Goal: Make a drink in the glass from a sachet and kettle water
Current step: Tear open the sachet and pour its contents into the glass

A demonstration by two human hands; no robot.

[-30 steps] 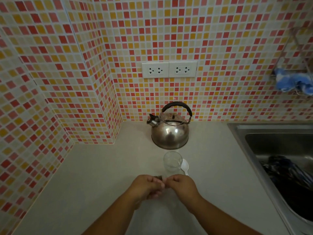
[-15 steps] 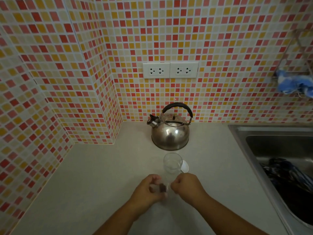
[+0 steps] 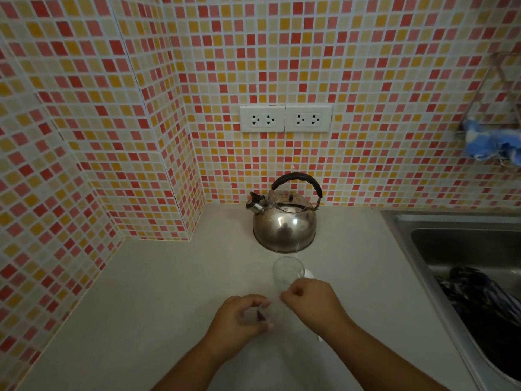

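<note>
left hand pinching small dark sachet, right hand fingers curled shut, pinching unclear, beside empty glass, kettle behind

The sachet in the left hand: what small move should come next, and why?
Probably bring the left hand with the sachet up over the glass and tip it in. The hands are apart, so it looks torn open, though blur hides the tear. The glass looks empty and stands just beyond the right hand; the kettle sits untouched behind it.
</note>
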